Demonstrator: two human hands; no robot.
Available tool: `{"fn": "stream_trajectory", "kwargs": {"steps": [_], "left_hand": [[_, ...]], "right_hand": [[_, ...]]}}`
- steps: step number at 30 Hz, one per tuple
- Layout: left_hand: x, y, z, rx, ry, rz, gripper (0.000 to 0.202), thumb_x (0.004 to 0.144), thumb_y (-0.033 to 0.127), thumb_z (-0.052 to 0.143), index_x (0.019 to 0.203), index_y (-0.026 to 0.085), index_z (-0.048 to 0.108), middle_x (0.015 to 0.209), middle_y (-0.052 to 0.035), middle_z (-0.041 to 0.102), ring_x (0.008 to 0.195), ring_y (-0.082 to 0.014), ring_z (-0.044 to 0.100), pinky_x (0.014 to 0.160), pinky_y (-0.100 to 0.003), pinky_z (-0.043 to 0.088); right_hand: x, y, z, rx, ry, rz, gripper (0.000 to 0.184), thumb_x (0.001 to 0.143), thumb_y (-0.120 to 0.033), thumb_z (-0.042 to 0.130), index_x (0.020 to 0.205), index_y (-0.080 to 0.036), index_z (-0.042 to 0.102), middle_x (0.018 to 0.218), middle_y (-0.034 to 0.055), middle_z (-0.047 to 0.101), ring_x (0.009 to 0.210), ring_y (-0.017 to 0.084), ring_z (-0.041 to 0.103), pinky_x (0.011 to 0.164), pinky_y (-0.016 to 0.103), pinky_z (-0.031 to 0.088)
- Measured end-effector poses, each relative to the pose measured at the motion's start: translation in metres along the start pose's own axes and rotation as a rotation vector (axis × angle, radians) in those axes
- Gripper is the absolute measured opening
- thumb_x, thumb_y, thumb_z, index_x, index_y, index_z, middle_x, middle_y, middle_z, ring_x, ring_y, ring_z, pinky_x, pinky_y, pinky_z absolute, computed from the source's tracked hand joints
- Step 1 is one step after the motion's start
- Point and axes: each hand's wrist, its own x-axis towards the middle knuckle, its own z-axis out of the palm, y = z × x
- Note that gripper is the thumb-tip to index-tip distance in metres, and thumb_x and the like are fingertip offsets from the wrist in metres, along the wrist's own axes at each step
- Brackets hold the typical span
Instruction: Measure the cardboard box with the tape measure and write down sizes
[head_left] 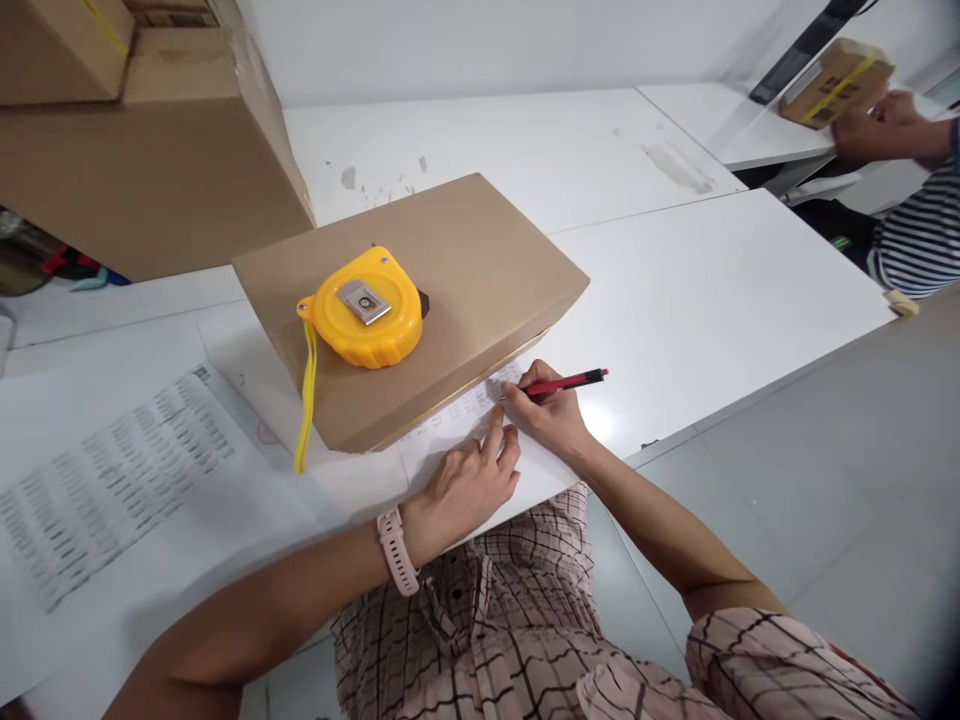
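My right hand [551,415] grips a red and black pen [566,383], its tip down on a sheet of paper [450,425] with handwritten marks. Flat on the same sheet rests my left hand [472,478], fingers stretched toward the pen tip and holding nothing. A pink band circles my left wrist. Just beyond both hands lies a closed brown cardboard box [480,260], which covers part of the paper. On top of the box sits a yellow tape measure [371,310] with a metal clip and a yellow strap hanging over the box's edge.
Printed sheets [120,480] lie on the white table [675,290] at left. Large cardboard boxes [172,150] are stacked at the back left, with tools beside them. At the far right, a person in a striped top has their hands at a small taped box [836,82].
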Motion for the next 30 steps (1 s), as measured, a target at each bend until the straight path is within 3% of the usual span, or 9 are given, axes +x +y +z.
{"fn": "stream_trajectory", "kwargs": {"steps": [7, 20, 30], "left_hand": [[0.0002, 0.0007, -0.0012, -0.066, 0.0, -0.029, 0.05, 0.101, 0.033, 0.049, 0.145, 0.007, 0.051, 0.158, -0.0311, 0.036, 0.085, -0.0268, 0.076, 0.062, -0.034, 0.062], [0.0008, 0.0011, -0.0042, 0.004, -0.021, -0.002, 0.052, 0.102, 0.032, 0.044, 0.146, 0.004, 0.049, 0.157, -0.0308, 0.039, 0.084, -0.0262, 0.075, 0.061, -0.033, 0.062], [-0.0005, 0.0015, 0.0007, 0.025, 0.026, -0.009, 0.051, 0.102, 0.032, 0.045, 0.145, 0.006, 0.051, 0.157, -0.0299, 0.04, 0.081, -0.0245, 0.075, 0.059, -0.032, 0.061]], "right_hand": [[0.0004, 0.0031, 0.0002, -0.065, -0.013, -0.024, 0.038, 0.086, -0.042, 0.067, 0.066, -0.024, 0.04, 0.056, -0.007, 0.037, 0.053, 0.009, 0.031, 0.047, 0.026, 0.027], [-0.0006, 0.0023, 0.0004, -0.086, -0.03, -0.037, 0.035, 0.087, -0.038, 0.066, 0.066, -0.023, 0.043, 0.059, -0.0057, 0.04, 0.055, 0.01, 0.034, 0.049, 0.027, 0.029], [0.0003, 0.0036, 0.0, -0.063, -0.034, -0.013, 0.036, 0.086, -0.035, 0.067, 0.066, -0.024, 0.04, 0.058, -0.0068, 0.036, 0.053, 0.009, 0.032, 0.048, 0.027, 0.027]]}}
